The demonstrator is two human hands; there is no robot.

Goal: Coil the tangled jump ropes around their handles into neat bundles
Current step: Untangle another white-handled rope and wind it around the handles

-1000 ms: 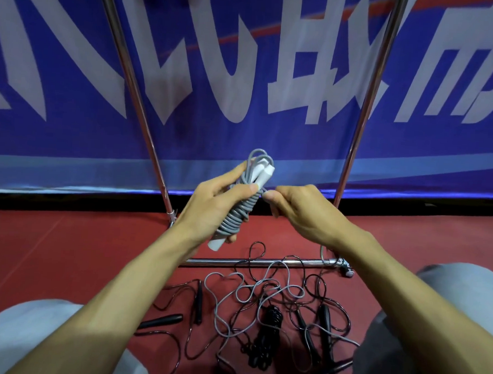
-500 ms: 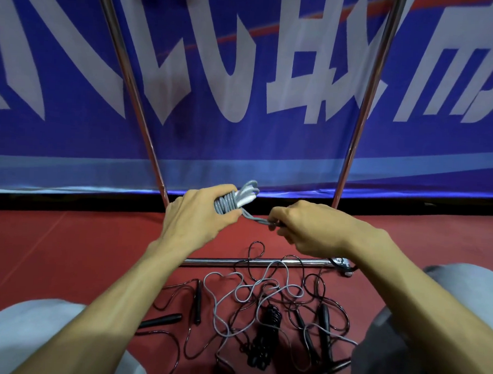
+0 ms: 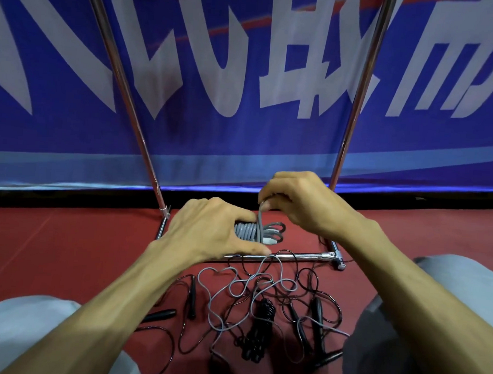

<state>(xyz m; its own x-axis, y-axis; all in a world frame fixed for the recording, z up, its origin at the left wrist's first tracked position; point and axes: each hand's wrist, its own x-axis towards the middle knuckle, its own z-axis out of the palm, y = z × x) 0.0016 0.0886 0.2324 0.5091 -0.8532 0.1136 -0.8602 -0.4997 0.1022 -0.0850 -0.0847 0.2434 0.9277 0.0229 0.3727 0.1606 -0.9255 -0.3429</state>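
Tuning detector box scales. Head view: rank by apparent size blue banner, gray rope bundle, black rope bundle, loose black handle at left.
1. blue banner
2. black rope bundle
3. gray rope bundle, partly hidden by the left hand; 2 versus 3 unsure
4. loose black handle

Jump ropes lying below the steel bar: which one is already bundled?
The thick black rope mid-pile: wound into a compact bundle, while the grey rope and thin black ropes around it sprawl in loose loops.

Coiled bundle [image 3: 254, 231] behind rail [image 3: 293, 256]; tangled ropes [image 3: 251, 300] before.
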